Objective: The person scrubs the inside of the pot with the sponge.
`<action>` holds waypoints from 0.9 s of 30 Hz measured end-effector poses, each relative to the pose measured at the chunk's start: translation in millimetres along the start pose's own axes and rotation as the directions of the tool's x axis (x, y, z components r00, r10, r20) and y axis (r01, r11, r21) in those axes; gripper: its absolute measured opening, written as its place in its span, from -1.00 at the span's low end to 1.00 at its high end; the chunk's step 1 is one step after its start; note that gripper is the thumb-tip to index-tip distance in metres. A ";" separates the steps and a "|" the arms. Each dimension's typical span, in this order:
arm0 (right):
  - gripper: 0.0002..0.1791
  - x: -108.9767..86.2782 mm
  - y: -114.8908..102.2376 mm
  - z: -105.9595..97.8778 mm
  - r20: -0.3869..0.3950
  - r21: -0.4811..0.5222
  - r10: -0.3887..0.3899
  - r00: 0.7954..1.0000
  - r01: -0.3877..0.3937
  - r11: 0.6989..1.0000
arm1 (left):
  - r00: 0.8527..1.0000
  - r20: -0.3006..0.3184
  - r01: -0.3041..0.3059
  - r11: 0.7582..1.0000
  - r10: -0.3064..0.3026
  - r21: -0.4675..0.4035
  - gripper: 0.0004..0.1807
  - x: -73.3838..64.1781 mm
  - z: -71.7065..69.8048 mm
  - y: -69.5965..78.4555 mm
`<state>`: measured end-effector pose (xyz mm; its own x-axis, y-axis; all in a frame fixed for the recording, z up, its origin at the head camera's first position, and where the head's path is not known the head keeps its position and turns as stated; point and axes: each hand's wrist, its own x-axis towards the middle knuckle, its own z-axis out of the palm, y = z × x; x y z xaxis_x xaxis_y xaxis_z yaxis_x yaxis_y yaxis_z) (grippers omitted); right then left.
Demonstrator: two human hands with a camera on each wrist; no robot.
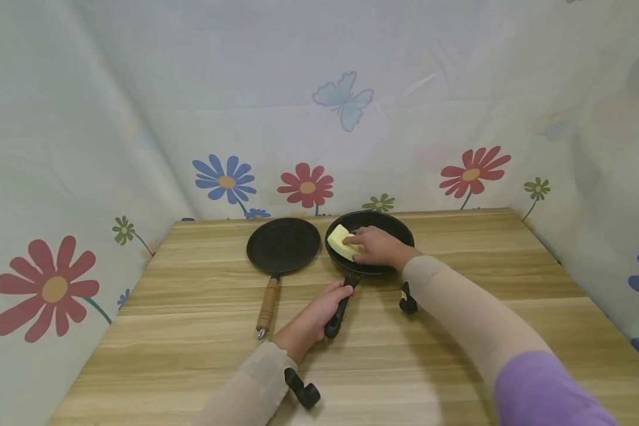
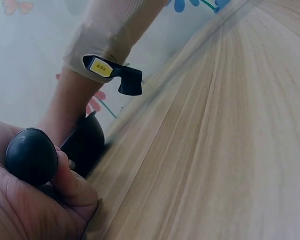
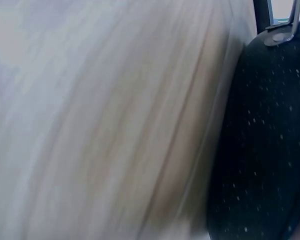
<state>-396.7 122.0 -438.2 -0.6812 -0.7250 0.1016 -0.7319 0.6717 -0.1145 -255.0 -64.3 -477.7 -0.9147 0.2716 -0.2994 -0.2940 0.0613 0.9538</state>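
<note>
In the head view a black frying pan [image 1: 375, 219] stands on the wooden table. My left hand [image 1: 322, 310] grips its black handle [image 1: 336, 316]; the left wrist view shows fingers curled round the handle's end [image 2: 32, 156]. Inside the pan, my right hand [image 1: 378, 245] holds a pale yellow sponge [image 1: 342, 236] against the left part of the pan. Fingers and thumb are on the sponge, and the palm side is hidden. The right wrist view shows the pan's dark speckled side [image 3: 255, 145] and little of the hand.
A flat black griddle pan [image 1: 283, 244] with a wooden handle [image 1: 267, 305] lies just left of the frying pan. The wooden table [image 1: 191, 307] ends at a flower-printed cloth [image 1: 346, 148] behind and at both sides. Both wrists wear black camera mounts [image 1: 302, 390].
</note>
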 end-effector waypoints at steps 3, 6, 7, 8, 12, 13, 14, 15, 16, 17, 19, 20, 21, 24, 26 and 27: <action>-0.45 -2.8 2.1 -3.7 0.042 0.025 -0.046 0.998 0.045 0.999 | 1.000 -0.004 0.007 1.000 -0.007 0.003 -0.60 -0.5 0.5 0.8; -0.47 -5.7 4.0 -6.9 0.080 0.055 -0.074 0.994 0.069 0.996 | 1.000 -0.012 0.013 1.000 -0.013 0.007 -0.59 -0.5 0.8 1.3; -0.48 -6.4 4.9 -7.7 0.091 0.062 -0.082 0.992 0.077 0.995 | 1.000 -0.015 0.013 1.000 -0.013 0.009 -0.59 -0.7 1.0 1.4; -0.49 -7.5 5.9 -8.1 0.105 0.060 -0.089 0.991 0.083 0.995 | 1.000 -0.019 0.010 1.000 -0.010 0.012 -0.59 -0.7 1.2 1.5; -0.49 -12.2 9.2 -10.4 0.142 0.072 -0.121 0.982 0.112 0.991 | 0.999 -0.039 0.002 1.000 -0.001 0.023 -0.59 -0.7 2.1 0.6; -0.50 -14.0 9.6 -11.7 0.150 0.075 -0.126 0.981 0.115 0.990 | 0.999 -0.044 -0.001 1.000 0.003 0.026 -0.59 -1.0 2.5 0.6; -0.50 -15.7 9.9 -13.0 0.159 0.078 -0.132 0.978 0.121 0.990 | 0.999 -0.049 -0.004 1.000 0.005 0.030 -0.59 -1.2 3.0 0.5; -0.50 -17.4 9.7 -14.8 0.167 0.087 -0.137 0.976 0.123 0.989 | 0.999 -0.053 -0.003 1.000 0.005 0.030 -0.59 -1.0 3.3 0.2; -0.50 -19.4 9.2 -17.0 0.177 0.092 -0.139 0.974 0.124 0.988 | 0.998 -0.057 -0.004 1.000 0.005 0.029 -0.59 -0.8 3.6 -0.2; -0.51 -21.3 8.7 -19.1 0.188 0.096 -0.138 0.972 0.122 0.988 | 0.998 -0.063 -0.003 1.000 0.005 0.029 -0.59 -0.6 3.9 -0.2; -0.51 -25.3 7.6 -23.5 0.207 0.102 -0.135 0.969 0.116 0.988 | 0.997 -0.074 0.001 1.000 0.001 0.029 -0.59 -0.5 4.2 -0.2; -0.52 -27.1 7.2 -25.4 0.214 0.103 -0.135 0.967 0.115 0.988 | 0.997 -0.078 0.002 1.000 0.000 0.029 -0.59 0.0 4.2 -0.5; -0.52 -29.0 6.8 -27.4 0.220 0.099 -0.134 0.966 0.115 0.988 | 0.997 -0.082 0.003 1.000 -0.001 0.027 -0.59 0.3 4.3 -0.7; -0.54 -34.1 6.8 -31.6 0.232 0.086 -0.136 0.963 0.119 0.989 | 0.996 -0.091 0.006 1.000 -0.004 0.025 -0.60 -0.6 4.8 -0.2; -0.54 -36.5 7.1 -34.4 0.234 0.077 -0.142 0.962 0.128 0.989 | 0.996 -0.093 0.004 1.000 -0.002 0.021 -0.61 -1.2 4.8 0.5; -0.54 -37.6 7.5 -35.5 0.234 0.074 -0.147 0.961 0.133 0.988 | 0.996 -0.094 0.005 1.000 -0.004 0.018 -0.61 -1.8 4.8 1.0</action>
<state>-377.1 159.7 -407.8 -0.5438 -0.8310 -0.1169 -0.8128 0.5562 -0.1729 -252.2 -60.1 -476.2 -0.9355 0.1803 -0.3038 -0.2938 0.0803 0.9525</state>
